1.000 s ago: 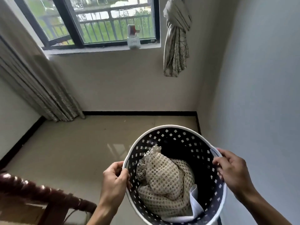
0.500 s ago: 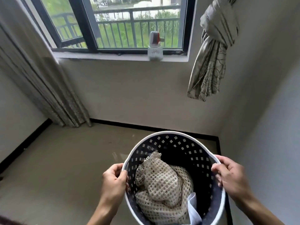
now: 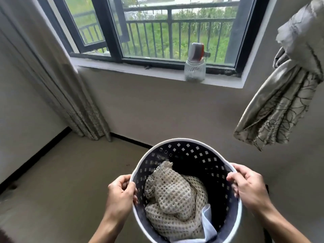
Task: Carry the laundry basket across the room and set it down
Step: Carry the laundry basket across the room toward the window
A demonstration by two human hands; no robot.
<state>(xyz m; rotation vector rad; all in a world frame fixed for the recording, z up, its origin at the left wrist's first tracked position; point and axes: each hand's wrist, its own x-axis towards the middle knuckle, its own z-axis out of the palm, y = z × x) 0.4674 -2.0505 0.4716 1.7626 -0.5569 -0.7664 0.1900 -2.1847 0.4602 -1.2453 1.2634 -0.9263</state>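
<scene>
A round dark laundry basket (image 3: pixel 191 151) with a white rim and square holes hangs in the air low in the middle of the view. A cream mesh cloth (image 3: pixel 175 195) and a bit of white fabric lie inside it. My left hand (image 3: pixel 121 192) grips the rim on the left side. On the opposite side, my right hand (image 3: pixel 249 186) grips the rim at a handle. The basket's underside is hidden.
A wall with a windowsill (image 3: pixel 157 72) stands close ahead; a glass jar (image 3: pixel 194 71) sits on the sill. A long curtain (image 3: pixel 57 81) hangs at the left, a knotted curtain (image 3: pixel 284 102) at the right. Beige floor (image 3: pixel 61 172) lies below and left.
The window and wall have come closer and larger while the view turned slightly left. The basket stays held in both hands. The wooden furniture at lower left has dropped out of sight.
</scene>
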